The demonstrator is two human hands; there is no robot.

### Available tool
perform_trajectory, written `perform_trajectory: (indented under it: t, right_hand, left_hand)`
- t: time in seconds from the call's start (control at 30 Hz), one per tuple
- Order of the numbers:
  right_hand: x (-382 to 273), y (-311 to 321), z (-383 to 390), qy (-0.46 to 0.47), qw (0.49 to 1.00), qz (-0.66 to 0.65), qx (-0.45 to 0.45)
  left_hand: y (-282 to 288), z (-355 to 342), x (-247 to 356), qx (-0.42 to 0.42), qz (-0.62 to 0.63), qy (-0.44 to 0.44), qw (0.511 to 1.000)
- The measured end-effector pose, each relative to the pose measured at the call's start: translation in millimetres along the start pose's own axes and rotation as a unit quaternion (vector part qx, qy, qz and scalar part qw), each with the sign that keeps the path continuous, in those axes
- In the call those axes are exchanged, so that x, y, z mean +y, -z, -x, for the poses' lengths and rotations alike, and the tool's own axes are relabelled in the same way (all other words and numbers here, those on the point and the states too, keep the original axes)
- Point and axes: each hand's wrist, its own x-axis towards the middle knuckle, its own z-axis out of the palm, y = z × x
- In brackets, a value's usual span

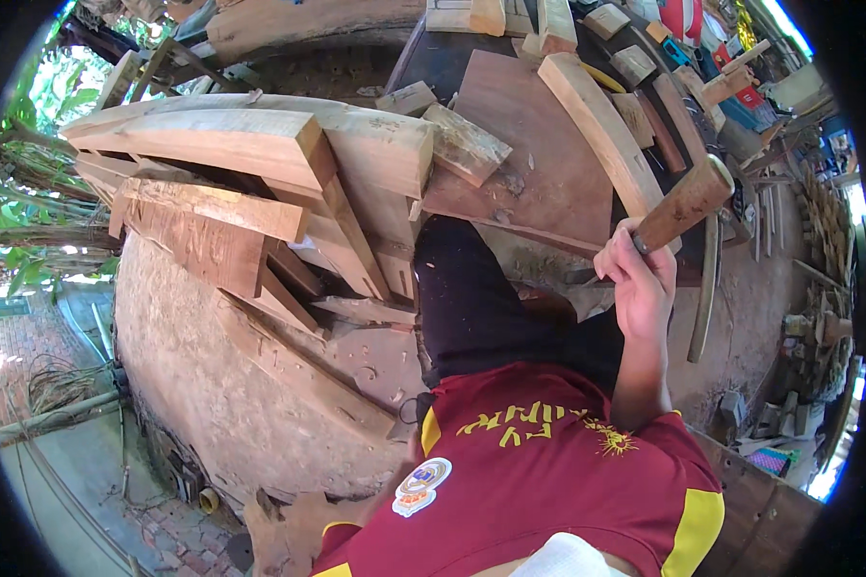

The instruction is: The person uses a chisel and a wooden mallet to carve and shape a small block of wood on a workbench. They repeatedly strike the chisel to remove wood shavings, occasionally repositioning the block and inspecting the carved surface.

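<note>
My right hand (637, 279) is raised at the right of my lap, its fingers closed round the narrow end of a club-shaped wooden mallet (688, 204). The mallet's thicker end points up and to the right. Past it lies a long curved wooden piece (598, 130), resting on a reddish-brown board (524, 144). On that board's left part sits a short block of wood (465, 144). My left hand does not show.
Thick sawn timbers (231, 144) are stacked at the left, with a loose plank (308, 370) on the ground below them. Tools and offcuts (731, 87) crowd the far right. A curved wooden strip (705, 288) stands right of my hand. Wood chips lie scattered about.
</note>
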Motion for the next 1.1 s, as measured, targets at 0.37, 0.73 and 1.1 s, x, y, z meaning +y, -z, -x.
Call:
perform_trajectory:
  t: [0.37,0.73,1.1]
  right_hand:
    - [-3,51,21,0.025,0.997,0.006,0.068]
    - [-7,76,4,0.036,0.994,-0.009,0.105]
    - [0,54,-16,0.059,0.993,-0.016,0.099]
  left_hand:
    - [-29,12,55,0.038,-0.025,-0.110,0.993]
    - [-63,17,103,0.049,-0.047,-0.132,0.989]
    - [-52,19,110,0.038,-0.055,-0.094,0.993]
